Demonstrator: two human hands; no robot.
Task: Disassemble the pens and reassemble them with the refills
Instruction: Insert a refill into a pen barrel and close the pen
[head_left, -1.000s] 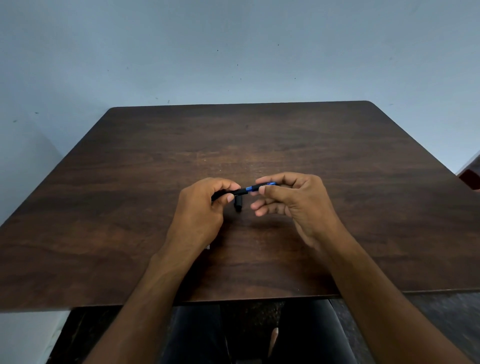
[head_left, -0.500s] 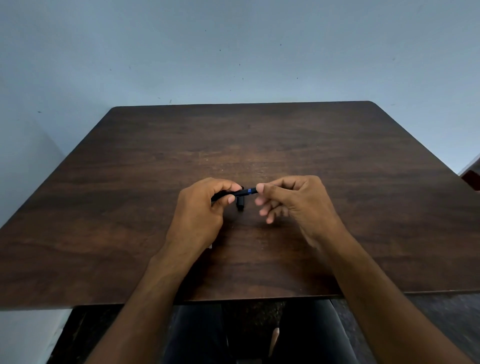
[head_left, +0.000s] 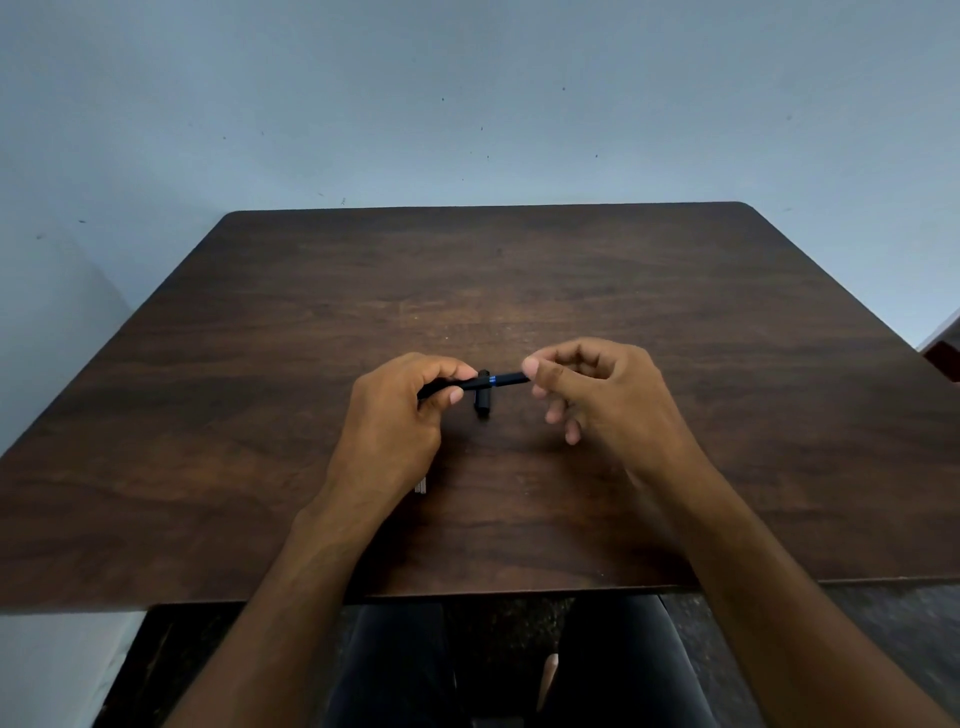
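Two hands show — the left hand (head_left: 395, 421) and the right hand (head_left: 608, 400). One black pen (head_left: 488, 382) with a blue ring spans between them. One short black cap (head_left: 483, 405) lies on the one wooden table (head_left: 727, 415). One small pale piece (head_left: 422, 486) peeks out beside the left wrist — what it is cannot be told.

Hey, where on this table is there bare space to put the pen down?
Bare wood runs along the table's far edge and both sides of the hands. It is crowded between the left hand and right hand, by the black cap.
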